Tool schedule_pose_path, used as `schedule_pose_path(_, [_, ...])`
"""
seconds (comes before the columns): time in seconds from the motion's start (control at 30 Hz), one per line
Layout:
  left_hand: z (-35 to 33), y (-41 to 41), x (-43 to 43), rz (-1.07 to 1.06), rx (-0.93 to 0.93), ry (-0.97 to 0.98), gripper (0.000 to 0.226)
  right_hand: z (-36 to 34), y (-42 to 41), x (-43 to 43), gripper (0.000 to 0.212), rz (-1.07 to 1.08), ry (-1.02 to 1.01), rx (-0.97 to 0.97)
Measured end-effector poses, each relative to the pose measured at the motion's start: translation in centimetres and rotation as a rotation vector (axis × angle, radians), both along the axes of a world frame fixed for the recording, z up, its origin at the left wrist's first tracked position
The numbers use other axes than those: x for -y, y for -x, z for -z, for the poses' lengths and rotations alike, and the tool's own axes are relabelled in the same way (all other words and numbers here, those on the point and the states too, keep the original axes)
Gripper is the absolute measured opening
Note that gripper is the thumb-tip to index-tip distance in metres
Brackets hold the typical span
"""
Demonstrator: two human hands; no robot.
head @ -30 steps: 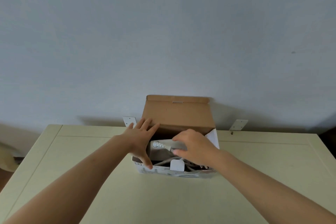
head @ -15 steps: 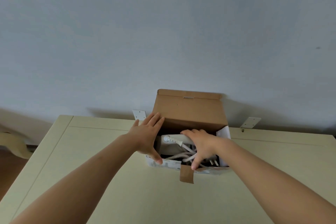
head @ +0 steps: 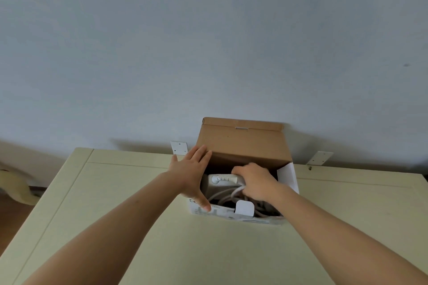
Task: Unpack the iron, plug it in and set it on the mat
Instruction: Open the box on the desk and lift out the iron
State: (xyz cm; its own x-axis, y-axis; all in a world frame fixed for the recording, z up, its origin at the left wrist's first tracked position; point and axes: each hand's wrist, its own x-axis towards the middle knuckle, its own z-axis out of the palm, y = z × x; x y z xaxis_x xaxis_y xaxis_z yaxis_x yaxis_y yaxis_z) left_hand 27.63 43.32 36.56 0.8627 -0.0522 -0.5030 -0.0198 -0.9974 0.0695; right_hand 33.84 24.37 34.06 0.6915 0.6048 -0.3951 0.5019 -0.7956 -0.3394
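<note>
An open cardboard box (head: 243,143) stands on the cream table (head: 139,227) near the wall, its brown lid flap raised. Inside lies the white iron (head: 221,180) with its grey cord (head: 224,196) coiled in front of it. My left hand (head: 192,171) presses flat against the box's left side, fingers straight, thumb down the front corner. My right hand (head: 254,180) reaches into the box, its fingers curled round the iron's handle. The lower part of the iron is hidden by the box wall and my hand. No mat or socket is in view.
Two white metal brackets (head: 178,147) (head: 320,158) fix the table to the blue-grey wall. A cream chair back (head: 14,187) shows at the far left, beside the table edge. A white flap (head: 288,176) sticks up at the box's right side.
My right hand shifted from the cord at the box's front back onto the iron's handle and curled round it. The box's front tab folded back up. My left hand stays on the box's side.
</note>
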Motion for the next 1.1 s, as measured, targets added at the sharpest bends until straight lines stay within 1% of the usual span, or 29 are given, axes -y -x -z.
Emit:
schedule_pose_path(0.03, [0.0,0.0,0.0,-0.003,0.002,-0.002,0.144,-0.1,0.3,-0.3,0.027,-0.026,0.026,0.057])
schedule_pose_path(0.13, [0.0,0.1,0.2,-0.019,0.01,0.005,0.143,-0.7,1.2,-1.1,0.036,-0.093,0.145,0.201])
schedule_pose_path(0.23, [-0.1,0.3,0.4,-0.028,0.015,0.011,0.142,-1.1,1.8,-1.2,0.041,-0.138,0.218,0.267])
schedule_pose_path(0.37, [-0.1,0.4,0.5,-0.028,0.013,0.026,0.141,-1.5,2.0,-1.2,0.045,-0.116,0.217,0.256])
schedule_pose_path(0.57, [-0.1,0.5,0.5,-0.031,0.016,0.066,0.142,-2.0,2.7,-1.9,0.045,-0.094,0.199,0.265])
schedule_pose_path(0.7, [-0.1,0.6,0.5,-0.04,0.032,0.081,0.141,-2.5,3.0,-3.0,0.041,-0.122,0.183,0.318])
schedule_pose_path(0.8, [0.0,0.8,0.4,-0.037,0.043,0.085,0.141,-2.7,3.1,-3.7,0.042,-0.141,0.209,0.331])
schedule_pose_path(0.93, [0.3,0.7,0.1,-0.038,0.047,0.123,0.14,-2.8,2.6,-2.9,0.044,-0.09,0.158,0.302])
schedule_pose_path(1.0, [0.5,0.6,-0.1,-0.03,0.046,0.125,0.14,-2.4,2.1,-1.9,0.047,-0.074,0.123,0.266])
schedule_pose_path(1.1, [0.8,0.5,-0.3,-0.015,0.031,0.13,0.141,-1.2,2.2,-0.5,0.046,-0.051,0.107,0.205])
